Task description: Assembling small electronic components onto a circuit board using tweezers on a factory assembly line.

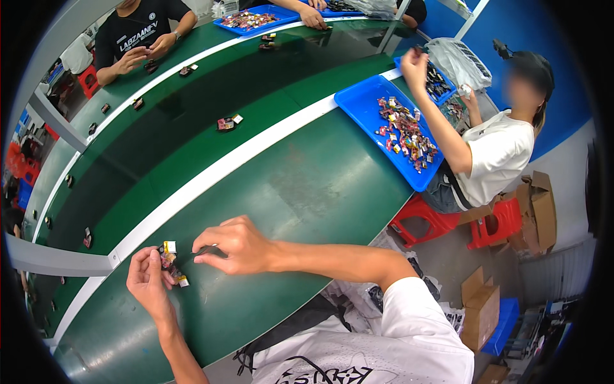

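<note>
My left hand (pixel 146 276) is at the near left of the green table, fingers curled round a small bunch of red and black pieces (pixel 168 261). Yellow-and-white tags stick out of that bunch above and below. A short way to its right, my right hand (pixel 238 246) pinches a thin black piece (pixel 216 252) between thumb and fingers. The fingers hide part of it, and I cannot tell its exact kind. The two hands are apart.
A blue tray (pixel 358 105) of small tagged pieces stands at the right, beside a seated person (pixel 502 141). Beyond the white rail (pixel 224 173), a green conveyor belt (pixel 173 131) carries scattered small pieces. A grey metal post (pixel 57 259) rises at the left. Other people work across the belt.
</note>
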The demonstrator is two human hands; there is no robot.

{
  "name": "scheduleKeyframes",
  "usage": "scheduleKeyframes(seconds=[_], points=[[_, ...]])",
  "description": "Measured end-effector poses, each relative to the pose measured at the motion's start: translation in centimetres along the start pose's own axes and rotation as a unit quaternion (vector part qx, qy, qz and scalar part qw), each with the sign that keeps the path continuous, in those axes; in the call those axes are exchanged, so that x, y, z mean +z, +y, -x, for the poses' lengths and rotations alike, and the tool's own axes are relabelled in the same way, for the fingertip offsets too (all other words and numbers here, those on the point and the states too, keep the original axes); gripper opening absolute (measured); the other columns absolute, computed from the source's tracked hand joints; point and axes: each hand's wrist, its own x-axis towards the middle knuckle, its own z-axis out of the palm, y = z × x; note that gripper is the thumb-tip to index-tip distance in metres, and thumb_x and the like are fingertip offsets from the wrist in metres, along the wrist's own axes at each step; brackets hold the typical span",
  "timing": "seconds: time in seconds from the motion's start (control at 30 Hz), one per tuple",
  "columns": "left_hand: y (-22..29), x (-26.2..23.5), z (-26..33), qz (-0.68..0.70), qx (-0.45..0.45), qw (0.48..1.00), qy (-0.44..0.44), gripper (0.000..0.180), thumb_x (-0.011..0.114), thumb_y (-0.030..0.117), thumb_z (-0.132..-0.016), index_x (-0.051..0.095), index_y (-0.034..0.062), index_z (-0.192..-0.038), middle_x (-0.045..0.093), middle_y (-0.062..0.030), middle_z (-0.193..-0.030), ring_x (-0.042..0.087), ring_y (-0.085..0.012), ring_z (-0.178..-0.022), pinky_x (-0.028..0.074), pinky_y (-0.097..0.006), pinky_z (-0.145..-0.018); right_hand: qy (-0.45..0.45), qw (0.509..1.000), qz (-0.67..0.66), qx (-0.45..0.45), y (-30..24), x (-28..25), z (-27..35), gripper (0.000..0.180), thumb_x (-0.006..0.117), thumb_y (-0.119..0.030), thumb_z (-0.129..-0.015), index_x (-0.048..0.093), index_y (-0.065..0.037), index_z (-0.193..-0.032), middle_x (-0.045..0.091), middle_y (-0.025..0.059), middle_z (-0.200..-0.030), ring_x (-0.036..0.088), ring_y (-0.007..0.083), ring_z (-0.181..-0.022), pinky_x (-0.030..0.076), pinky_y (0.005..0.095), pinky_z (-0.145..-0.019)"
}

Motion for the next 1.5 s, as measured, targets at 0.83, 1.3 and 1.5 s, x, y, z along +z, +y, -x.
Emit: scheduleKeyframes(seconds=[0.83,1.3,1.5], points=[[-1.1,-0.1,-0.2,-0.017,0.019,1.0,-0.003,0.02,0.066,0.019,-0.103,0.068,-0.0008,-0.107,0.066,-0.0019,-0.077,0.049,-0.0031,-0.05,0.03,-0.019,-0.044,0.032,0.999,0.001,-0.031,0.7,1.0,0.6,0.018,0.083,-0.013,-0.079,0.068,-0.008,-0.088,0.073,0.0063,-0.078,0.07,0.0249,-0.062,0.053,0.0349,-0.057],[-0.8,-0.4,-0.7,0.037,-0.034,0.998,-0.028,0.017,0.068,0.011,-0.101,0.069,-0.0039,-0.109,0.069,-0.0056,-0.078,0.056,-0.006,-0.051,0.039,-0.02,-0.043,0.011,0.969,-0.168,0.179,0.5,1.0,-0.9,0.013,0.084,-0.001,-0.083,0.072,0.001,-0.083,0.077,0.005,-0.09,0.046,-0.0004,-0.053,0.033,0.0193,-0.046],[-0.8,-0.2,0.3,0.034,-0.019,0.998,-0.044,0.015,0.069,0.007,-0.1,0.069,-0.0062,-0.107,0.069,-0.0052,-0.074,0.058,-0.0064,-0.05,0.041,-0.021,-0.043,0.001,0.966,-0.174,0.19,-0.2,1.2,-0.4,0.019,0.084,0.003,-0.082,0.07,0.002,-0.095,0.077,0.0081,-0.084,0.047,-0.0007,-0.052,0.034,0.0175,-0.047]])
